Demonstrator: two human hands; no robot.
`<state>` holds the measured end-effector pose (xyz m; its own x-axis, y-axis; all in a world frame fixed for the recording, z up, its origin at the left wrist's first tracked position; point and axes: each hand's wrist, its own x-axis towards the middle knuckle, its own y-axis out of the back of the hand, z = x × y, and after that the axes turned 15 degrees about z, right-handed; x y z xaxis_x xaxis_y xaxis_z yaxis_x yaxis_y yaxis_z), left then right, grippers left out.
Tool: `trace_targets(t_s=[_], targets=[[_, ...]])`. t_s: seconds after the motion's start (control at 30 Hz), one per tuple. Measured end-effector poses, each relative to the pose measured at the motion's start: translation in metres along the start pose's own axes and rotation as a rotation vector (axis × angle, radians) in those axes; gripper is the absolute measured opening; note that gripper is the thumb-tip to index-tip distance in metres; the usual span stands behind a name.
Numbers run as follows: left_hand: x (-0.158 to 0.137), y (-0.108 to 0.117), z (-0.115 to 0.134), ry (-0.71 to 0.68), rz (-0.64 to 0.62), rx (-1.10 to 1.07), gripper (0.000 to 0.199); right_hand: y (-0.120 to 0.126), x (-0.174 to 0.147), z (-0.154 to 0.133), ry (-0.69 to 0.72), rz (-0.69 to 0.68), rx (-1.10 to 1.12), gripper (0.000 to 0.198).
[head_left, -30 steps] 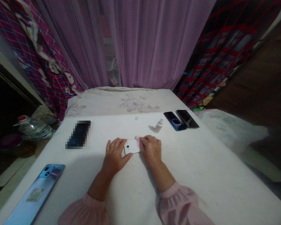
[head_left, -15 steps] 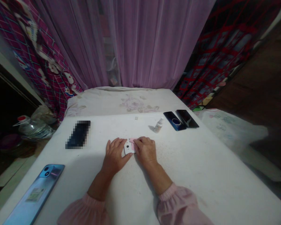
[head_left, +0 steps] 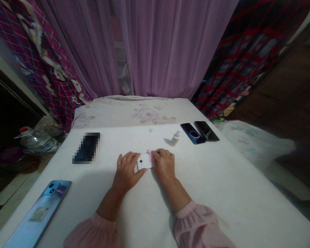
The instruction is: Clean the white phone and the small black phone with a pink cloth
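A white phone (head_left: 144, 163) lies back up on the white-covered table, its dark camera lens toward the left. My left hand (head_left: 127, 171) grips its left end, thumb along the near edge and fingers at the far edge. My right hand (head_left: 164, 163) pinches a small pink cloth (head_left: 150, 156) and presses it on the phone's back. The right part of the phone is hidden under that hand. Beyond my right hand stands a small clear spray bottle (head_left: 175, 138) with a label.
Two dark phones (head_left: 193, 133) lie side by side at the right back. On the left are a blurred-out dark phone (head_left: 86, 148) and, closer, a light blue phone (head_left: 38, 215). A large water bottle (head_left: 38, 140) stands beyond the table's left edge.
My right hand has slid a little to the right with the pink cloth, so more of the phone's white back shows. My left hand has stayed in place.
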<state>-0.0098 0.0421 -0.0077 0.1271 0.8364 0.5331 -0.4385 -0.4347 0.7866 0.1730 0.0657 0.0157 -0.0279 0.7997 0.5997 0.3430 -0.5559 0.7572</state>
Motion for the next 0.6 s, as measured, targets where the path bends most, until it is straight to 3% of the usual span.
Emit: trace_targets(t_s=[0.13,0.4,0.6], targets=[[-0.001,-0.001,-0.003,-0.001,0.009,-0.002,0.055,0.003,0.0,-0.006,0.036,-0.035,0.069,0.017],[0.001,0.008,0.011,-0.018,-0.012,-0.031,0.052,0.005,0.001,0.024,-0.095,0.053,-0.037,0.017],[0.001,0.01,0.026,-0.015,-0.004,-0.055,0.051,0.01,-0.003,-0.007,0.01,-0.046,0.079,0.015]])
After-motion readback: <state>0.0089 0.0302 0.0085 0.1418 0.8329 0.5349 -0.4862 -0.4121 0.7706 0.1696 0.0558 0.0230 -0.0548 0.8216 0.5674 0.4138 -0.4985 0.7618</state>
